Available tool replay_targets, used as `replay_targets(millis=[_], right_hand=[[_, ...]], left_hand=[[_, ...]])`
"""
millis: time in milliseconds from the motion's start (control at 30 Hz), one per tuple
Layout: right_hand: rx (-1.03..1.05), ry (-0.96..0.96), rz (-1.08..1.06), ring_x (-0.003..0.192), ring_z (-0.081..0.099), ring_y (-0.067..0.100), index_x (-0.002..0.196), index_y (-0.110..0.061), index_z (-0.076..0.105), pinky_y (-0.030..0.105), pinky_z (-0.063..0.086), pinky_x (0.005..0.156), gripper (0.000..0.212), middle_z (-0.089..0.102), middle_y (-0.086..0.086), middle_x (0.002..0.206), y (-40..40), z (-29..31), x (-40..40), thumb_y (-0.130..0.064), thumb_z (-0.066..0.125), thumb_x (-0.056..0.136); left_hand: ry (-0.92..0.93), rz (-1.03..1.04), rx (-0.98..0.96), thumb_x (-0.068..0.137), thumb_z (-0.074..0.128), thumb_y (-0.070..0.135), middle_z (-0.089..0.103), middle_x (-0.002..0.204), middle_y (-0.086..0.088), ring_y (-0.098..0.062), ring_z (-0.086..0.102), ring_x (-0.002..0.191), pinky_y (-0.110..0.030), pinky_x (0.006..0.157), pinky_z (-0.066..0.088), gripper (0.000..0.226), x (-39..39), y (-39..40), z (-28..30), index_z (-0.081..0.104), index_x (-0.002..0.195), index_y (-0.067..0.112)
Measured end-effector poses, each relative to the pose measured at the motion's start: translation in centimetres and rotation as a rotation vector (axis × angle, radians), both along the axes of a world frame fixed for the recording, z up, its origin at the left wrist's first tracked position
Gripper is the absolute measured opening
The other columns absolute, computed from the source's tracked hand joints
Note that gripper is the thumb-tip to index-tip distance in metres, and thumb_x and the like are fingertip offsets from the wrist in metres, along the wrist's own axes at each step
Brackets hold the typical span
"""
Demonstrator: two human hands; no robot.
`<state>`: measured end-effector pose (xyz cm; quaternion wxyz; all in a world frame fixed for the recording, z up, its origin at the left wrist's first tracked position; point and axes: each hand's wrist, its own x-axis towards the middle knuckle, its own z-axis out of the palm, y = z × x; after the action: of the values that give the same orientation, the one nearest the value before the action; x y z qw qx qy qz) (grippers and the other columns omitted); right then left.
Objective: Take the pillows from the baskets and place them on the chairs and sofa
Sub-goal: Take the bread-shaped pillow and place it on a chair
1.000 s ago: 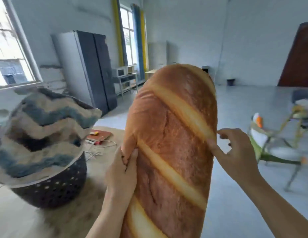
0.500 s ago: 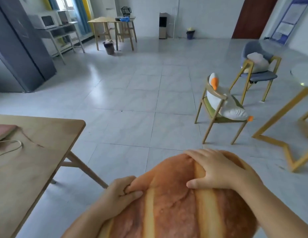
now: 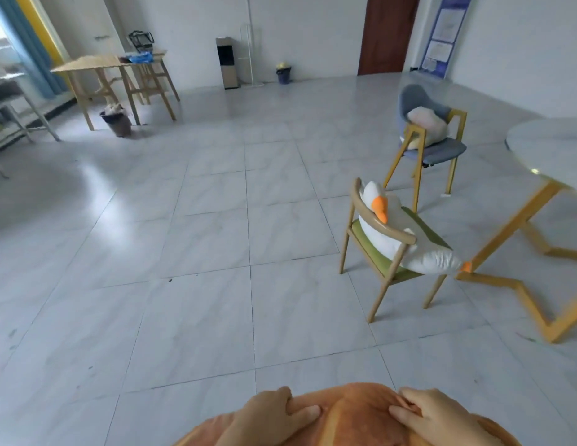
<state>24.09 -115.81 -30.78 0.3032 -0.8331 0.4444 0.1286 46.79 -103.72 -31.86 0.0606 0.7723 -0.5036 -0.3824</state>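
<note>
Both hands grip the bread-shaped pillow [image 3: 351,416] low at the frame's bottom edge: left hand [image 3: 264,416] and right hand [image 3: 438,416] fingers pressed into its top

1. A bread-shaped orange-brown plush pillow [image 3: 351,420] is sitting at the bottom edge, with the left hand [image 3: 268,416] and right hand [image 3: 441,416] lying on top of it.
2. Ahead to the right, a white goose-shaped plush pillow [image 3: 406,239] is lying on a green-seated wooden chair [image 3: 377,252].
3. Behind that chair, a pale round cushion [image 3: 427,122] is resting on a grey-blue padded chair with yellow legs [image 3: 435,149].
4. A round white-topped table with yellow legs [image 3: 551,149] is standing just right of both chairs.
5. Far left, a small dark waste bin [image 3: 116,122] is sitting under a light wooden table [image 3: 90,64].
</note>
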Motion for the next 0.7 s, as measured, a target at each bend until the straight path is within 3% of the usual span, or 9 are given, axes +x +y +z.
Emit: replay_targets(millis=[100, 167, 233, 300, 400, 467, 533, 600, 700], right_hand=[[-0.050, -0.022, 0.029, 0.060, 0.045, 0.004, 0.054, -0.049, 0.042, 0.019, 0.038, 0.063, 0.027, 0.042, -0.002, 0.059, -7.4, -1.4, 4.9, -0.067, 0.047, 0.074], [-0.012, -0.035, 0.022, 0.063, 0.046, 0.005, 0.055, -0.038, 0.043, 0.020, 0.034, 0.059, 0.032, 0.044, -0.004, 0.062, -13.5, -1.8, 8.6, -0.058, 0.048, 0.080], [0.006, -0.061, 0.022, 0.065, 0.047, 0.008, 0.056, -0.028, 0.034, 0.022, 0.031, 0.057, 0.040, 0.046, -0.004, 0.062, -20.2, -1.0, 12.2, -0.055, 0.046, 0.083], [-0.040, -0.120, 0.086, 0.056, 0.041, 0.003, 0.053, -0.028, 0.037, 0.019, 0.027, 0.052, 0.041, 0.050, -0.005, 0.055, -26.6, 0.7, 16.2, -0.051, 0.047, 0.085], [-0.071, -0.190, 0.187, 0.051, 0.039, 0.001, 0.056, -0.050, 0.044, 0.015, 0.026, 0.050, 0.029, 0.049, -0.041, 0.058, -34.0, 3.2, 22.2, -0.049, 0.049, 0.085], [-0.094, -0.195, 0.246, 0.050, 0.040, 0.000, 0.059, -0.051, 0.043, 0.015, 0.026, 0.050, 0.026, 0.045, -0.046, 0.058, -38.1, 3.6, 26.0, -0.050, 0.049, 0.084], [-0.113, -0.207, 0.311, 0.049, 0.043, -0.002, 0.059, -0.053, 0.043, 0.015, 0.026, 0.050, 0.025, 0.043, -0.049, 0.059, -42.0, 3.6, 30.1, -0.052, 0.049, 0.083], [-0.128, -0.237, 0.361, 0.048, 0.041, -0.003, 0.058, -0.049, 0.043, 0.013, 0.027, 0.050, 0.026, 0.042, -0.050, 0.060, -46.1, 3.4, 34.5, -0.054, 0.049, 0.082], [-0.132, -0.268, 0.376, 0.051, 0.037, -0.003, 0.056, -0.041, 0.042, 0.015, 0.029, 0.053, 0.030, 0.045, -0.045, 0.062, -53.2, 2.4, 40.9, -0.055, 0.048, 0.081]], left_hand=[[-0.136, 0.027, 0.019, 0.076, 0.037, 0.068, 0.055, 0.125, -0.001, -0.019, 0.045, 0.119, -0.032, 0.096, 0.031, 0.049, 4.8, -7.4, -1.1, 0.045, 0.094, 0.023], [-0.147, 0.050, 0.035, 0.082, 0.034, 0.063, 0.056, 0.125, -0.002, -0.017, 0.046, 0.120, -0.032, 0.100, 0.029, 0.038, 8.0, -12.3, -1.0, 0.043, 0.081, 0.026], [-0.147, 0.080, 0.031, 0.084, 0.035, 0.059, 0.059, 0.120, -0.003, -0.018, 0.050, 0.115, -0.028, 0.089, 0.034, 0.036, 10.9, -17.4, -0.3, 0.035, 0.065, 0.030], [-0.151, 0.139, -0.015, 0.083, 0.037, 0.059, 0.061, 0.119, -0.002, -0.017, 0.052, 0.112, -0.026, 0.080, 0.034, 0.032, 14.1, -22.8, 0.6, 0.042, 0.068, 0.031], [-0.163, 0.206, -0.032, 0.080, 0.040, 0.060, 0.063, 0.111, 0.002, -0.015, 0.054, 0.109, -0.025, 0.084, 0.037, 0.031, 19.5, -29.5, 2.7, 0.051, 0.079, 0.031], [-0.143, 0.269, -0.022, 0.078, 0.043, 0.061, 0.061, 0.093, 0.006, -0.014, 0.056, 0.103, -0.025, 0.085, 0.041, 0.032, 22.6, -32.6, 3.3, 0.046, 0.067, 0.031], [-0.088, 0.343, -0.042, 0.071, 0.043, 0.065, 0.057, 0.085, 0.009, -0.012, 0.058, 0.099, -0.024, 0.086, 0.042, 0.035, 25.9, -35.2, 2.7, 0.043, 0.062, 0.031], [-0.055, 0.418, -0.110, 0.055, 0.037, 0.084, 0.059, 0.089, 0.011, -0.006, 0.057, 0.097, -0.022, 0.094, 0.041, 0.051, 29.7, -38.3, 1.7, 0.044, 0.067, 0.034], [-0.160, 0.419, -0.196, 0.024, 0.009, 0.100, 0.048, 0.081, 0.016, -0.003, 0.054, 0.097, -0.017, 0.095, 0.037, 0.075, 36.2, -44.5, 0.9, 0.043, 0.064, 0.046]])
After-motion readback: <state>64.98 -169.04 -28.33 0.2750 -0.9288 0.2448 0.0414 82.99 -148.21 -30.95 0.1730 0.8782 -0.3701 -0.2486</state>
